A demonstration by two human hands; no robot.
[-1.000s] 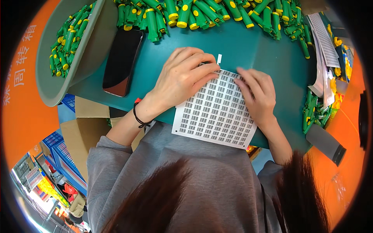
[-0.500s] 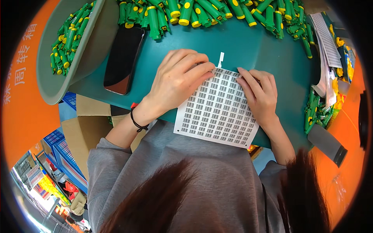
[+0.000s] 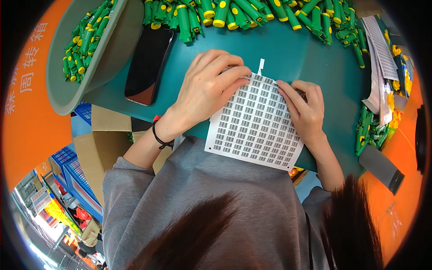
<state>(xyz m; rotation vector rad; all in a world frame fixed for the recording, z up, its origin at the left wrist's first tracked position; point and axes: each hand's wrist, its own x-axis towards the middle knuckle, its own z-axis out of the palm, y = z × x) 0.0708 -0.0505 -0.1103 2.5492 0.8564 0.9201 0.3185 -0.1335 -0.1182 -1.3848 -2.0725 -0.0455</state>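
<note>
A white sheet of small printed labels [image 3: 256, 123] lies tilted over the table's near edge, its lower part against my grey top. My left hand [image 3: 209, 85] pinches the sheet's upper left corner between thumb and fingers. At the upper right edge my right hand [image 3: 306, 108] grips the sheet, with thumb and index finger on its face and the other fingers curled. From the top edge, between both hands, a narrow white strip [image 3: 261, 66] sticks up. Whether a label is between my left fingertips is hidden.
Green tubes with yellow ends [image 3: 220, 14] are heaped along the far side of the green table [image 3: 216, 42]. A grey-green basin [image 3: 63, 96] holds more at left, beside a black phone [image 3: 148, 67]. Below stands an open cardboard box [image 3: 105, 153]. More label sheets [image 3: 380, 49] lie at right.
The whole view has shifted slightly. Both hands keep their hold on the label sheet, and the left fingers have moved a little at its upper corner.
</note>
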